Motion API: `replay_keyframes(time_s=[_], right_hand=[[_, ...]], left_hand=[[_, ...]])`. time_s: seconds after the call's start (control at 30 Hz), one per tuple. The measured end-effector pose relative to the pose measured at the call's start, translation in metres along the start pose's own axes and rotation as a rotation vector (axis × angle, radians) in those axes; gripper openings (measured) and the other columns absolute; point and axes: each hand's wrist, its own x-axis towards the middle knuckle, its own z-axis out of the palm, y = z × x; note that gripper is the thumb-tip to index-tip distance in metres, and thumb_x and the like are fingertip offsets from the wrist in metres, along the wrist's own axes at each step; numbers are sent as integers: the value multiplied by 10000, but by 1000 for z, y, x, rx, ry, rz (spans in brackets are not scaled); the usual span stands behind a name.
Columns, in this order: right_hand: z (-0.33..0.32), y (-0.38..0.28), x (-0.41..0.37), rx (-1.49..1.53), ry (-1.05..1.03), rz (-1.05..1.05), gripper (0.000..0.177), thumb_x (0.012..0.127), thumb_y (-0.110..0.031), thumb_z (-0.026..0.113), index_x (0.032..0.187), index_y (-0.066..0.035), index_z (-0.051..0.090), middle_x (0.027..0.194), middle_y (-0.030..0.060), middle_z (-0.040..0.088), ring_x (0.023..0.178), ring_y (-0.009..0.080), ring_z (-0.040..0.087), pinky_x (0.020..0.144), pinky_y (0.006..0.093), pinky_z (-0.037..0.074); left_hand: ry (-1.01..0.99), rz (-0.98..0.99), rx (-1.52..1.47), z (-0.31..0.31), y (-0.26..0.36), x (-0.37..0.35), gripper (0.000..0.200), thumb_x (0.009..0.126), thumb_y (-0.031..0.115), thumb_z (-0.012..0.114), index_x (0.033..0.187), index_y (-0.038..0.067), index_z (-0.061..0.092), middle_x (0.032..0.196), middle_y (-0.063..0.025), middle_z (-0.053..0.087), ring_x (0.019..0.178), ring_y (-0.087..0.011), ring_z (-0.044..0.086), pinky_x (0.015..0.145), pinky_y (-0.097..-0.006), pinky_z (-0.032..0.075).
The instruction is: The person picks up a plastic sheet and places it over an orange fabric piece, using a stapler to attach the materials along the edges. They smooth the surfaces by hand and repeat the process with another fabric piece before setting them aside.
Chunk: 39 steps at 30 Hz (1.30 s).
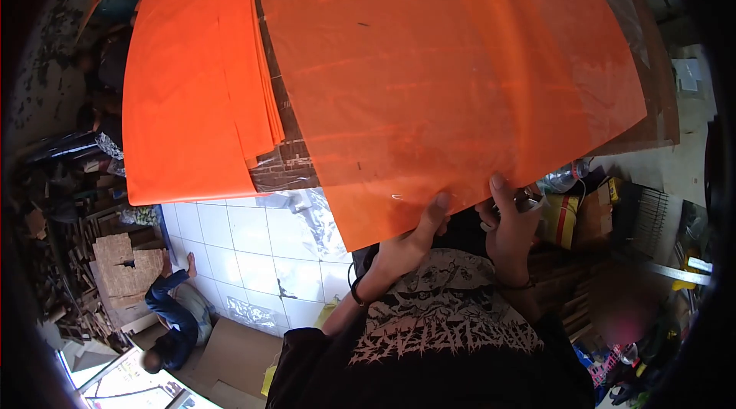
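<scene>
A large, thin, see-through orange plastic sheet (460, 64) spreads over the work surface in front of me. My left hand (418, 240) pinches its near edge, thumb on top and fingers mostly hidden. Close by on the right, my right hand (510, 229) has its thumb over the same edge, with the other fingers curled below. Something small and shiny shows beside those fingers; I cannot make out what it is. A thicker stack of bright orange sheets (192, 79) lies on the left, its near side hanging at the surface's edge.
A brick-patterned covering (287, 167) shows between the orange sheets. White floor tiles (238, 236) lie below left, where another person (180, 309) sits near cardboard (238, 355). Wood scraps (77, 240) are piled at far left. A clear bottle (563, 177) and boxes stand at right.
</scene>
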Motion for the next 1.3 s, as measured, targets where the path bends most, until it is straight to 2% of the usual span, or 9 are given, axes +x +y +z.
replay_keyframes(time_s=[0.23, 0.4, 0.53, 0.63, 0.73, 0.83, 0.93, 1.03, 1.3], right_hand=[[-1, -2, -1, 24, -8, 26, 253, 829, -131, 712, 981, -17, 545, 775, 59, 616, 553, 106, 583, 427, 185, 358], [-6, -2, -1, 12, -78, 7, 250, 847, -154, 698, 989, -12, 549, 776, 60, 615, 599, 101, 601, 434, 184, 362], [-13, -1, -1, -43, -160, -39, 224, 926, -214, 595, 1031, -24, 539, 731, 40, 592, 530, 93, 521, 450, 181, 350], [-24, 7, 2, 145, -193, -31, 254, 990, -261, 471, 1110, -39, 502, 800, 48, 589, 614, 114, 526, 530, 209, 393], [-32, 3, -1, 370, -267, 162, 323, 1017, -287, 390, 1220, -42, 444, 944, 65, 575, 759, 138, 548, 651, 257, 440], [-47, 14, -6, 189, -398, 235, 388, 1015, -293, 399, 1298, -28, 401, 1087, 79, 540, 830, 146, 530, 734, 291, 453], [-43, 7, -22, 62, -450, 307, 439, 1017, -301, 391, 1348, -14, 357, 1111, 87, 536, 794, 134, 525, 722, 278, 464], [-44, 4, -25, 9, -718, 316, 455, 1016, -310, 392, 1355, -11, 348, 1124, 88, 538, 751, 109, 495, 670, 255, 449], [-26, 14, -36, 112, -664, 332, 486, 1018, -362, 370, 1348, -8, 339, 1006, 82, 532, 703, 87, 445, 628, 230, 411]], left_hand=[[21, -53, -46, 3, 7, 1, 325, 923, 339, 608, 952, 15, 602, 761, -37, 606, 626, -101, 545, 584, -242, 444], [-87, -38, -4, 8, 5, 10, 313, 911, 319, 627, 959, 10, 609, 788, -44, 614, 629, -102, 543, 574, -236, 430], [-101, -82, 26, 16, 11, 10, 285, 918, 292, 621, 945, 9, 608, 783, -41, 607, 632, -100, 537, 577, -230, 427], [-96, -11, 3, 20, 10, 11, 255, 930, 265, 607, 944, 10, 602, 774, -34, 596, 631, -97, 532, 581, -227, 427], [-142, -28, 0, 17, 10, 11, 258, 939, 263, 594, 943, 5, 592, 768, -31, 589, 636, -94, 530, 587, -227, 428], [-111, 11, -13, 15, 7, 7, 245, 937, 244, 599, 947, -1, 587, 764, -40, 595, 642, -100, 543, 591, -229, 438], [-49, 50, -78, 7, -1, -2, 214, 931, 211, 609, 948, -1, 590, 757, -50, 603, 650, -111, 562, 593, -231, 451], [29, 10, -109, -2, -4, -10, 173, 926, 171, 612, 960, 2, 592, 749, -53, 608, 659, -115, 576, 590, -236, 461], [51, 44, -117, -20, -12, -19, 159, 935, 142, 594, 984, -8, 580, 728, -47, 602, 643, -104, 571, 580, -229, 452]])
